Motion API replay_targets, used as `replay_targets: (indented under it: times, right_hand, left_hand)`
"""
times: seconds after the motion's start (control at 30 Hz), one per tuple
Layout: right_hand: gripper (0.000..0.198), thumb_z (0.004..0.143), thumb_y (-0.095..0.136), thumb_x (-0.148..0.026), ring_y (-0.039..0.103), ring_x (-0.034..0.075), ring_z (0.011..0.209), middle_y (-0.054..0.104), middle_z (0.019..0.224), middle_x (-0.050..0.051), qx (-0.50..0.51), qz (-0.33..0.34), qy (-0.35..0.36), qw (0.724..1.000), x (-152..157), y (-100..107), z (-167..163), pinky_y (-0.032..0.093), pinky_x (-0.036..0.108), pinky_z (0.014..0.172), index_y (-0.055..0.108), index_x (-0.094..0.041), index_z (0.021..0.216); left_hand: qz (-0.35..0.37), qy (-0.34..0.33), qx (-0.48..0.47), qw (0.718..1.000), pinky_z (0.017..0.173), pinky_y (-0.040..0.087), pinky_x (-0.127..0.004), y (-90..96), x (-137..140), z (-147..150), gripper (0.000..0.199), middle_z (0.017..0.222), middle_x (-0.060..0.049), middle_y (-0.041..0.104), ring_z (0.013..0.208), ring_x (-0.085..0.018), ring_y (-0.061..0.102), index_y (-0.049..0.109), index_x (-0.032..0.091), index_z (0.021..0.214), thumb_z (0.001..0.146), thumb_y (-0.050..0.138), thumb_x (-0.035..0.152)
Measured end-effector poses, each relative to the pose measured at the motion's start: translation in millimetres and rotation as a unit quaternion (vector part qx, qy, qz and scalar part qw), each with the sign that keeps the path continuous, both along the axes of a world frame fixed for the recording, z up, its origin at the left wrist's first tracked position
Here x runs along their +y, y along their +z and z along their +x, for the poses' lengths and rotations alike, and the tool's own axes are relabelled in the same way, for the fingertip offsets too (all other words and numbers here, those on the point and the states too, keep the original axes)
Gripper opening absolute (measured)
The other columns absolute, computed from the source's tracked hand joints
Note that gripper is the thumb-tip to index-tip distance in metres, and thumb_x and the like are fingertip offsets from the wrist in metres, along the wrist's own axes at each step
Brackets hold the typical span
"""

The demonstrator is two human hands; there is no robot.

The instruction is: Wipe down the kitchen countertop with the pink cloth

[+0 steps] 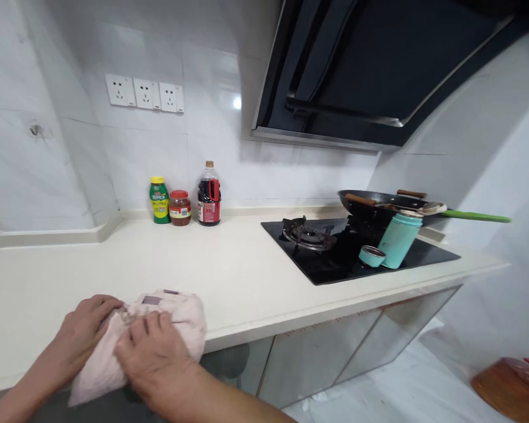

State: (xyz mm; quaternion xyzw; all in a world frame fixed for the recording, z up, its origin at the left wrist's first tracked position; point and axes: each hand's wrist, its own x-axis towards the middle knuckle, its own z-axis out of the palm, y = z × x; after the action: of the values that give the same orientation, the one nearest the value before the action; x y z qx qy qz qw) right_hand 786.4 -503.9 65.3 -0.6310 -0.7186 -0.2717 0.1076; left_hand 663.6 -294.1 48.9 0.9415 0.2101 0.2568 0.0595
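A pale pink cloth [186,314] with a few dark patches lies bunched at the front edge of the white countertop [247,252], and part of it hangs over that edge. My left hand [84,323] grips the cloth's left side, its fingers curled into the folds. Over the middle of the cloth, my right hand [152,352] is closed with bent fingers on the fabric. Both hands are close together. The fingertips are partly hidden in the folds.
Against the wall stand a green squeeze bottle [160,201], a red-lidded jar [180,208] and a soy sauce bottle [209,197]. On the black gas stove [330,258] are a wok [370,205], a mint flask [399,241] and its cup lid [372,256]. A range hood [357,70] overhangs it.
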Motion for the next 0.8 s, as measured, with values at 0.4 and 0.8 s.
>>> replay_targets:
  times: [0.4,0.8]
  right_hand:
    - [0.034,0.08,0.075,-0.045,0.049,0.024,0.091,0.059,0.098,0.005,0.119,0.046,-0.101,0.987,-130,-27,144,0.036,0.039,0.081,0.06,-0.02,0.098]
    - [0.052,0.096,0.039,-0.066,0.053,0.028,0.094,0.061,0.101,0.01,0.113,0.122,-0.214,0.963,-316,-59,345,0.036,0.042,0.082,0.063,-0.02,0.102]
  left_hand:
    - [-0.039,0.026,0.011,0.999,0.104,0.046,-0.044,6.9,3,5,0.039,0.102,0.002,0.074,0.106,-0.026,0.062,0.071,0.036,0.089,0.089,0.043,0.063]
    - [0.015,0.017,-0.031,0.999,0.097,0.047,-0.043,-1.5,-4,7,0.044,0.099,0.001,0.071,0.102,-0.024,0.061,0.069,0.032,0.093,0.089,0.047,0.07]
